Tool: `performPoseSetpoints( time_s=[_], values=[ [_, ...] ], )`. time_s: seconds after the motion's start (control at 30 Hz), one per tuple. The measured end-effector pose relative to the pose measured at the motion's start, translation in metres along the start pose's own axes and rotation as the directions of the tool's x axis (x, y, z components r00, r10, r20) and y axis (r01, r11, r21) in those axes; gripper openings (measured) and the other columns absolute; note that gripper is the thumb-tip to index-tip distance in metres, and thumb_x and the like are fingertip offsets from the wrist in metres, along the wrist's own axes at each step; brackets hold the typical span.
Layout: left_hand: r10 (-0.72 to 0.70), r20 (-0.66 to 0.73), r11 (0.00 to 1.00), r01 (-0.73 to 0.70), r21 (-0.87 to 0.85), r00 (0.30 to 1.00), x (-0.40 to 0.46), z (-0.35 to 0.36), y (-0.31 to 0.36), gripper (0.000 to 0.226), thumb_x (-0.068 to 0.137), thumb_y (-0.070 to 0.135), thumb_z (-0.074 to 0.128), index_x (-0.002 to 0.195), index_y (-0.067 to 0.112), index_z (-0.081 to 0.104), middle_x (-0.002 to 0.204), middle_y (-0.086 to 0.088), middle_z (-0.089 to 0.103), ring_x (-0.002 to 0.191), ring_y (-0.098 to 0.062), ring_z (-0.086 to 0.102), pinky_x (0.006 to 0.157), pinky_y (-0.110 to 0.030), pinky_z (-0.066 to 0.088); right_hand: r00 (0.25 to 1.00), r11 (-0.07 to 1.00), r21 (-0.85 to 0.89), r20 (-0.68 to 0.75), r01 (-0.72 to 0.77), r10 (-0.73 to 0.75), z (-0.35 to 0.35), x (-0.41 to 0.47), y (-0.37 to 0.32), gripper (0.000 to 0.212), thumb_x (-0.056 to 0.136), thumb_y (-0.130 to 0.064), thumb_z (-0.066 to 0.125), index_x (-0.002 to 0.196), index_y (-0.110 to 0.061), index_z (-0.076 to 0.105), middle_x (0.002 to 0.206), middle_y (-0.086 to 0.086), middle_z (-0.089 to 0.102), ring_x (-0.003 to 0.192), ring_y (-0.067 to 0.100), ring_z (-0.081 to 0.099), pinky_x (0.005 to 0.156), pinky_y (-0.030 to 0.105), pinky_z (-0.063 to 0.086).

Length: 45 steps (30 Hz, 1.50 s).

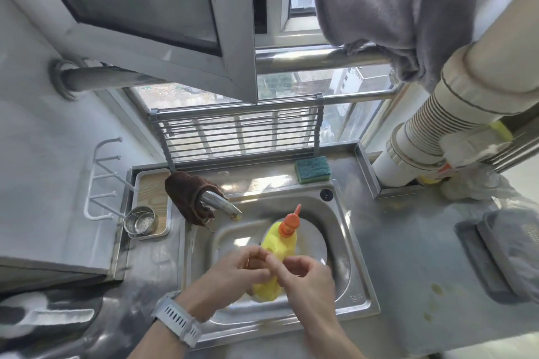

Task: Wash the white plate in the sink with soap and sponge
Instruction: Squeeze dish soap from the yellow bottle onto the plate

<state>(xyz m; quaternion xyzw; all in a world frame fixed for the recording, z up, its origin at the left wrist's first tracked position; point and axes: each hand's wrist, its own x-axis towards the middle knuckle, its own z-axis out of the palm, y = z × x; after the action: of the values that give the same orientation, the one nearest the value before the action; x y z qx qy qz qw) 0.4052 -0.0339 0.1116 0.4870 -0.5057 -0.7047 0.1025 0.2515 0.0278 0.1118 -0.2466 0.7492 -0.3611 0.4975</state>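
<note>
Both hands meet over the round stainless steel sink (344, 230): the left hand (236, 267), with a grey-strapped watch (178, 322) on its wrist, curls its fingers against the yellow plastic soap bottle with an orange nozzle cap (281, 239), and the right hand (306, 274) wraps the bottle's lower body from the other side, index finger stretched across it. Their palms cover the bottle's middle, so exactly how each hand grips it is hard to make out. Beneath the bottle lies the white plate (315, 242) in the sink basin, only its right half showing. A green-and-yellow sponge (312, 169) sits on the steel desk (408, 242) behind the sink, well apart from the hands. A brown cloth (186, 195) drapes the chrome tap (224, 207), hiding its base.
</note>
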Motion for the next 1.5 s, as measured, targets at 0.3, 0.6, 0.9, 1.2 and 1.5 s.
performPoseSetpoints(
  time_s=[0.3,0.6,0.9,1.2,1.5],
  values=[
    [0.199,-0.076,0.979,-0.194,0.066,0.977,0.067,0.084,0.102,0.028,0.085,0.014,0.069,0.086,0.039,0.08,0.082,0.012,0.074,0.079,-0.009,0.065,0.079,-0.029,0.054,0.957,0.907,-0.37,-0.125,0.201,-0.263,-0.119,0.045,-0.084,0.018,0.077,-0.038,0.083,0.084,-0.023,0.078,0.07,-0.012,0.075,0.068,0.0,0.071,0.069,0.028,0.06],
    [0.129,-0.155,0.991,-0.122,0.053,0.98,0.155,0.154,0.154,0.044,0.092,0.0,0.053,0.128,0.019,0.07,0.119,-0.006,0.063,0.08,-0.003,0.06,0.057,-0.006,0.046,0.94,0.717,-0.686,-0.15,0.125,-0.307,-0.186,0.139,-0.114,0.021,0.083,-0.044,0.071,0.089,-0.024,0.074,0.086,-0.005,0.074,0.089,0.022,0.071,0.077,0.037,0.057],
    [0.07,-0.154,0.981,-0.04,0.191,0.986,0.193,0.209,0.131,0.043,0.085,0.013,0.055,0.108,0.043,0.075,0.139,-0.006,0.042,0.118,-0.022,0.059,0.095,-0.028,0.057,0.916,0.433,-0.883,-0.006,0.183,-0.4,-0.26,0.158,-0.089,0.026,0.078,-0.026,0.068,0.103,-0.031,0.07,0.097,-0.006,0.074,0.094,0.024,0.07,0.074,0.04,0.058],
    [0.127,0.077,0.877,-0.148,0.457,0.989,0.2,0.28,0.117,0.065,0.087,0.012,0.042,0.148,0.032,0.052,0.164,-0.008,0.029,0.153,-0.028,0.026,0.123,-0.038,0.033,0.926,0.353,-0.933,-0.072,0.069,-0.371,-0.343,0.161,-0.084,0.039,0.082,-0.006,0.061,0.115,-0.025,0.072,0.119,0.01,0.069,0.11,0.037,0.062,0.087,0.044,0.051],
    [0.056,-0.014,0.876,-0.042,0.481,0.998,0.183,0.229,0.073,0.055,0.089,0.017,0.047,0.143,0.026,0.058,0.149,-0.009,0.049,0.135,-0.028,0.051,0.114,-0.035,0.042,0.844,0.456,-0.886,-0.18,0.084,-0.506,-0.347,0.146,-0.061,0.055,0.072,0.007,0.069,0.123,-0.012,0.065,0.118,0.024,0.065,0.108,0.047,0.06,0.087,0.056,0.051]
  ],
)
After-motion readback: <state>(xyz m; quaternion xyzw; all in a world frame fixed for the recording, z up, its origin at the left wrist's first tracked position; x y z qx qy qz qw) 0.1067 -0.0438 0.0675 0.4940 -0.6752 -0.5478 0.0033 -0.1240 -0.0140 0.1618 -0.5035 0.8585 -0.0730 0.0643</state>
